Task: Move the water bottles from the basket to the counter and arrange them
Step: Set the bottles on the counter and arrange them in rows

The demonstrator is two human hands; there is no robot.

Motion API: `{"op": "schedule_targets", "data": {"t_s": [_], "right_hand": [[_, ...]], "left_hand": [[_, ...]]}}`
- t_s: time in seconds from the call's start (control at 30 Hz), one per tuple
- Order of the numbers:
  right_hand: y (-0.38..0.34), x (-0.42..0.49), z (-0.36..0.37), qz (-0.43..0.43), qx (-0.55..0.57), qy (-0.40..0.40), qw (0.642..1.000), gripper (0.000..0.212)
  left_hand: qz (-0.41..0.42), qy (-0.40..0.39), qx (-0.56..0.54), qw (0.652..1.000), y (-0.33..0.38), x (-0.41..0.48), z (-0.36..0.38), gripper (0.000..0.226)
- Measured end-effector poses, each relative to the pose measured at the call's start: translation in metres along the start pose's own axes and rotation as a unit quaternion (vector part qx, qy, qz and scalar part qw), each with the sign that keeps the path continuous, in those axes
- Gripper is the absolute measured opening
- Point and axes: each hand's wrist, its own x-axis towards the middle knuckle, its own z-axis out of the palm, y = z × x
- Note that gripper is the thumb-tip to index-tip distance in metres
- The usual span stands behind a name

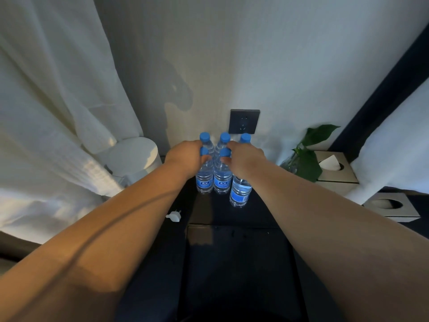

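Several clear water bottles with blue caps and blue labels stand close together on the dark counter (260, 214), against the wall. Three caps form a back row (224, 137). My left hand (185, 156) is wrapped around the neck of the front left bottle (204, 180). My right hand (246, 159) grips the neck of the front middle bottle (222, 181) with thumb and fingers. Another bottle (240, 192) stands a little nearer on the right, its top hidden under my right wrist. No basket is in view.
A wall socket (243, 122) sits just behind the bottles. A white cylinder (132, 156) and curtain stand at left, with a white plug (173, 216) lying on the counter. To the right are a leafy plant (306, 159), a tissue box (334, 168) and a box with a round hole (390, 205).
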Motion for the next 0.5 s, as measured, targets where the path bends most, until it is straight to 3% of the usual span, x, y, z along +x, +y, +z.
{"op": "schedule_targets", "data": {"t_s": [0.2, 0.4, 0.5], "right_hand": [[0.012, -0.010, 0.001, 0.001, 0.028, 0.011, 1.000, 0.052], [0.034, -0.027, -0.008, -0.039, -0.053, -0.030, 0.997, 0.061], [0.040, -0.033, -0.017, -0.051, -0.077, -0.058, 0.994, 0.062]], "left_hand": [[0.006, 0.003, 0.008, 1.000, -0.004, -0.003, 0.001, 0.037], [0.007, 0.042, 0.100, 0.994, 0.002, 0.001, 0.000, 0.048], [0.036, 0.039, 0.093, 0.994, 0.013, 0.004, 0.001, 0.049]]}}
